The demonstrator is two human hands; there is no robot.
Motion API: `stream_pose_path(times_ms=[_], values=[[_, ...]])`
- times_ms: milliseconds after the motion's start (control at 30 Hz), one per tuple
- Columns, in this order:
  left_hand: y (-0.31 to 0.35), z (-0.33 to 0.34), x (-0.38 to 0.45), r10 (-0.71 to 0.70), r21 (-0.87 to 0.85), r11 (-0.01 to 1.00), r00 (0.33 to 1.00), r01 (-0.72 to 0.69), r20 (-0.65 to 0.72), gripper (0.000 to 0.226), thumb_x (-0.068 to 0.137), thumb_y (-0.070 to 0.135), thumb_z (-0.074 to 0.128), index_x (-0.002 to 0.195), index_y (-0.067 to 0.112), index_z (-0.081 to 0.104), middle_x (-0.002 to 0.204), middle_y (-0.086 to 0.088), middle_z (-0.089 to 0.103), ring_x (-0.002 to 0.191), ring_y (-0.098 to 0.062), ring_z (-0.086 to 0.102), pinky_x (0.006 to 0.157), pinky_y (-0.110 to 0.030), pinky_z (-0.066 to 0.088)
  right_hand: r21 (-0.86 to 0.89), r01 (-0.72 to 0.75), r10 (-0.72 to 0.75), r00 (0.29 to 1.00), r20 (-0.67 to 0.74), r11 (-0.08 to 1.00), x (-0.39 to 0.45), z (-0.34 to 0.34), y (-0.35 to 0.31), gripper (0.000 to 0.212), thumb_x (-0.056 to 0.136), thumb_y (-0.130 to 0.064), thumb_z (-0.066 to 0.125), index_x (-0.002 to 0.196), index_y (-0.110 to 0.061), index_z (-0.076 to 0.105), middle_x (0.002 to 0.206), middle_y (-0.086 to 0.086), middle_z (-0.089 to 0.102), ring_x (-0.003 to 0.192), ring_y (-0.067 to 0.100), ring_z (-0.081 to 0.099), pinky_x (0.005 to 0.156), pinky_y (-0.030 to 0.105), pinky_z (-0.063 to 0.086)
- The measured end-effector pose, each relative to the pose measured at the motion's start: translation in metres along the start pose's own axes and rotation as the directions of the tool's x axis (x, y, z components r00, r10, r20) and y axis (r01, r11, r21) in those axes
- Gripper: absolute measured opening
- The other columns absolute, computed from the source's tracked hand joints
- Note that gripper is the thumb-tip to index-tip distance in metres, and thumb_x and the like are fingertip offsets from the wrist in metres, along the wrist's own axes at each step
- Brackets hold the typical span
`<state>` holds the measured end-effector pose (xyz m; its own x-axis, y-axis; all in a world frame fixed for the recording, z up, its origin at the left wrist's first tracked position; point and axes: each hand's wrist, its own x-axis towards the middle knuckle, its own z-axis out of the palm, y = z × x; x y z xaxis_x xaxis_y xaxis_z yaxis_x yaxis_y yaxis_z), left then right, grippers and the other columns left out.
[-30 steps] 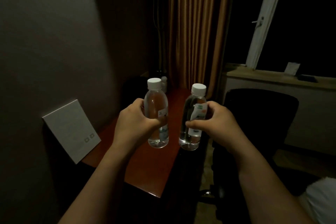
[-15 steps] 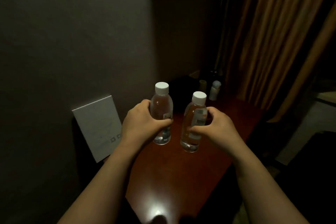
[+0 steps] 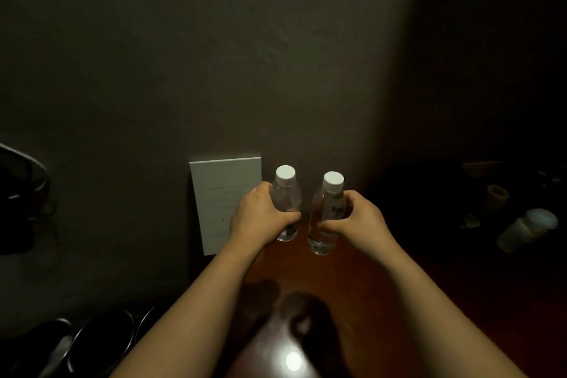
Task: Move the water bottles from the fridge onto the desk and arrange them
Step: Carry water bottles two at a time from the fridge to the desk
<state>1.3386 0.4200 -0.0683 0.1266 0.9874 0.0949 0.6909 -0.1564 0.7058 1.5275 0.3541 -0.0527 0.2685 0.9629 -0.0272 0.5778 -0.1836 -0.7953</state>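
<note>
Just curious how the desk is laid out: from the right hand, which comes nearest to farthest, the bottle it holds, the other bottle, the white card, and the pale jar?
1. Right bottle, held in the right hand.
2. Left bottle, just leftward.
3. White card, against the wall, farther left.
4. Pale jar, far right in shadow.

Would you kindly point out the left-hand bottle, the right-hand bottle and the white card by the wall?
left-hand bottle (image 3: 285,175): head view, on its white cap.
right-hand bottle (image 3: 333,182): head view, on its white cap.
white card (image 3: 222,193): head view, on its bare face.
</note>
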Motion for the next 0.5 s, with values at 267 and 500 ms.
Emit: stream_pose_path(times_ms=[267, 500], values=[[-0.039, 0.072, 0.062, -0.203, -0.064, 0.978, 0.979, 0.201, -0.034, 0.055, 0.063, 0.042, 0.084, 0.109, 0.021, 0.062, 0.107, 0.000, 0.067, 0.101, -0.022, 0.063, 0.084, -0.036, 0.053, -0.058, 0.028, -0.016, 0.982, 0.190, 0.998, 0.107, 0.042, 0.059, 0.057, 0.063, -0.020, 0.087, 0.112, -0.025, 0.059, 0.107, -0.007, 0.066, 0.099, 0.010, 0.061, 0.081, 0.023, 0.045], [-0.092, 0.139, 0.104, -0.272, -0.028, 0.962, 0.961, 0.271, -0.047, 0.050, 0.061, 0.037, 0.085, 0.102, 0.017, 0.063, 0.103, -0.003, 0.059, 0.100, -0.025, 0.060, 0.079, -0.035, 0.049, -0.061, -0.001, 0.018, 0.961, 0.277, 0.998, 0.171, 0.103, 0.124, 0.054, 0.061, -0.021, 0.087, 0.108, -0.028, 0.059, 0.103, -0.009, 0.066, 0.094, 0.008, 0.061, 0.071, 0.018, 0.042]])
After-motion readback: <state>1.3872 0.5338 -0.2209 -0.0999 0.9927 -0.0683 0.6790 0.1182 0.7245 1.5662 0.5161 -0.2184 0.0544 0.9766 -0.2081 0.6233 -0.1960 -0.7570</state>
